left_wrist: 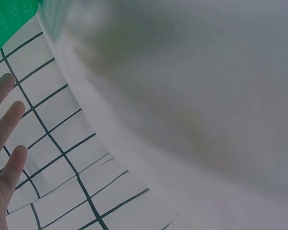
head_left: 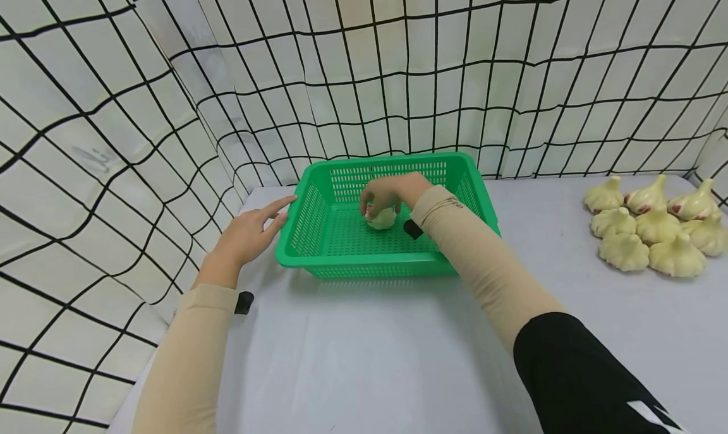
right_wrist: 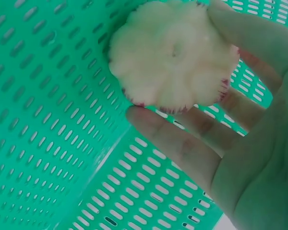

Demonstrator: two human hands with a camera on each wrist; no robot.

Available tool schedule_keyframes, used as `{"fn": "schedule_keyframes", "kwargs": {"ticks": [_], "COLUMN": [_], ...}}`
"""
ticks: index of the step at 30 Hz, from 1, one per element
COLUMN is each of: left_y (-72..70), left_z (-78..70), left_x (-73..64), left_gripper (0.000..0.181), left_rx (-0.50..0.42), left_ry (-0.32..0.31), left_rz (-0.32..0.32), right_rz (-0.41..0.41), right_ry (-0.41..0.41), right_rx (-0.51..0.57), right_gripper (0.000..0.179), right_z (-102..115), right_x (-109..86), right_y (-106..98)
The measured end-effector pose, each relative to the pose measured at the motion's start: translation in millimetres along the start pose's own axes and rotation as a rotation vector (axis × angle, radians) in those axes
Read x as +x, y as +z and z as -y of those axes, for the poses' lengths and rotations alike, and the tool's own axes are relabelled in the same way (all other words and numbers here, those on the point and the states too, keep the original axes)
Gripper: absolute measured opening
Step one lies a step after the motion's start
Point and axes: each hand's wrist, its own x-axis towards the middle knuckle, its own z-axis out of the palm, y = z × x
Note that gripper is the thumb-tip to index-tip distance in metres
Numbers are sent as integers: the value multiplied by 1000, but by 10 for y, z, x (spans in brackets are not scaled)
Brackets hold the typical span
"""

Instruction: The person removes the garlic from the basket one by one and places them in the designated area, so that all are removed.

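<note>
A bulb of garlic (head_left: pixel 382 220) is inside the green plastic basket (head_left: pixel 370 261), over its slotted floor. My right hand (head_left: pixel 389 191) reaches down into the basket and grips that bulb from above. In the right wrist view the garlic's round, pale underside (right_wrist: pixel 170 62) shows purple streaks at its edge, with the thumb and fingers (right_wrist: pixel 175 143) around one side. My left hand (head_left: pixel 244 233) is at the basket's left rim, its fingers extended and the fingertips right at the edge. Three of its spread fingers (left_wrist: pixel 8 122) appear in the left wrist view.
Several garlic bulbs (head_left: pixel 656 225) lie grouped at the right of the white table (head_left: pixel 364 358). Black netting (head_left: pixel 398 74) over white sheeting stands behind the basket and along the left side.
</note>
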Motion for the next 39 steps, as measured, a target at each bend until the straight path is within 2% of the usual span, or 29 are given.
{"fn": "schedule_keyframes", "kwargs": {"ticks": [4, 8, 16, 21, 26, 33, 39], "left_y": [7, 8, 3, 16, 11, 3, -5], "left_z": [-4, -10, -11, -8, -13, -11, 23], "left_x": [-1, -5, -11, -2, 5, 0, -7], "left_gripper": [60, 59, 58, 59, 59, 60, 60], "left_rx": [-3, -12, -25, -26, -29, -16, -7], "left_ry": [-2, 12, 31, 32, 29, 21, 30], "left_rz": [2, 2, -6, -10, -4, 11, 8], "right_rz": [-12, -24, 10, 9, -9, -52, -120], "right_ry": [-24, -24, 129, 184, 174, 109, 50], "right_rx": [-41, -48, 37, 22, -1, 56, 13], "right_gripper": [33, 41, 69, 74, 68, 65, 61], "right_z": [-26, -56, -117, -128, -126, -136, -181], "right_x": [-7, -34, -104, -110, -111, -151, -270], "right_y": [-5, -21, -43, -38, -22, -41, -115]}}
